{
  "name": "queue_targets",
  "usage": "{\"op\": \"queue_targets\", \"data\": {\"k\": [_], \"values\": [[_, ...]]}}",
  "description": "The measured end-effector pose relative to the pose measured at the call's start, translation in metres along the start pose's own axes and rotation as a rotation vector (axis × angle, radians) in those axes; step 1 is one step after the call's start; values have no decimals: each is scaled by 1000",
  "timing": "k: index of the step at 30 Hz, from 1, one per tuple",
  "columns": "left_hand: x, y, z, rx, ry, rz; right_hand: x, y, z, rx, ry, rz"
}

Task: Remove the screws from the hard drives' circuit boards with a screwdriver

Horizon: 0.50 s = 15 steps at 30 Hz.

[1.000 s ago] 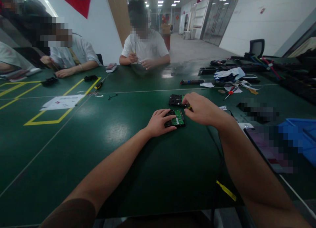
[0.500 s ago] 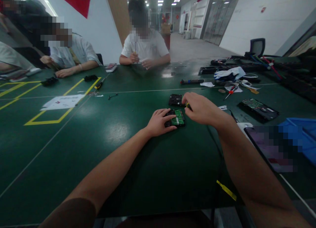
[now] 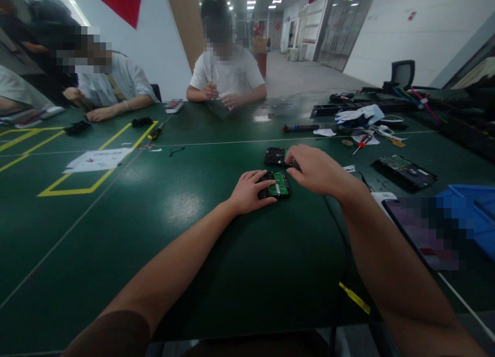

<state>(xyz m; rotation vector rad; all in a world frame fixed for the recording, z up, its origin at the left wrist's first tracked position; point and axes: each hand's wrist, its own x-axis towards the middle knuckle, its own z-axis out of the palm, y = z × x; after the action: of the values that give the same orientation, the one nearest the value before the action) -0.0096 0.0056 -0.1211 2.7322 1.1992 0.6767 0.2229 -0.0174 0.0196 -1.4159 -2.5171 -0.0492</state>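
Note:
A hard drive (image 3: pixel 280 185) with a green circuit board lies flat on the green table. My left hand (image 3: pixel 251 191) spans it, fingers over its far side and top, thumb along the near edge. Just beyond sits a second, black hard drive (image 3: pixel 275 156), its right end partly covered by my right hand (image 3: pixel 309 166). That hand is closed, fingers curled and pinched around a small black-and-yellow tool, which looks like a screwdriver and is mostly hidden by the fingers. Its tip cannot be made out.
At right lie another hard drive (image 3: pixel 406 171), a phone (image 3: pixel 413 233) and a blue bin (image 3: pixel 472 213). Farther back are a red-handled screwdriver (image 3: pixel 361 145), gloves (image 3: pixel 359 115) and a dark cylindrical tool (image 3: pixel 300 128). A cable runs under my right forearm. Co-workers sit across the table.
My right hand has turned slightly and shifted a little left, so the tool's yellow part no longer shows. The left hand and both drives stay put.

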Motion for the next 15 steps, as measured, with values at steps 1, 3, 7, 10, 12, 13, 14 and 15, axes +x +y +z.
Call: {"op": "queue_targets", "data": {"k": [1, 3, 7, 10, 12, 13, 14, 15], "values": [[0, 1, -1, -3, 0, -2, 0, 0, 0, -9, -2, 11], [0, 2, -2, -7, -1, -4, 0, 1, 0, -21, -3, 34], [0, 2, -3, 1, -7, 2, 0, 4, 2, -4, 2, 28], [0, 1, -2, 12, 0, 8, -1, 4, 1, 15, -13, -15], [-1, 1, -1, 15, 10, 10, 0, 4, 0, 15, -20, -28], [-1, 1, 0, 16, 13, 10, 0, 3, -1, 11, -20, -25], [-1, 1, 0, 15, 13, 10, 0, 3, -1, 5, -18, -15], [-1, 1, 0, 14, 12, 8, 0, 4, -1, -4, -15, -1]]}}
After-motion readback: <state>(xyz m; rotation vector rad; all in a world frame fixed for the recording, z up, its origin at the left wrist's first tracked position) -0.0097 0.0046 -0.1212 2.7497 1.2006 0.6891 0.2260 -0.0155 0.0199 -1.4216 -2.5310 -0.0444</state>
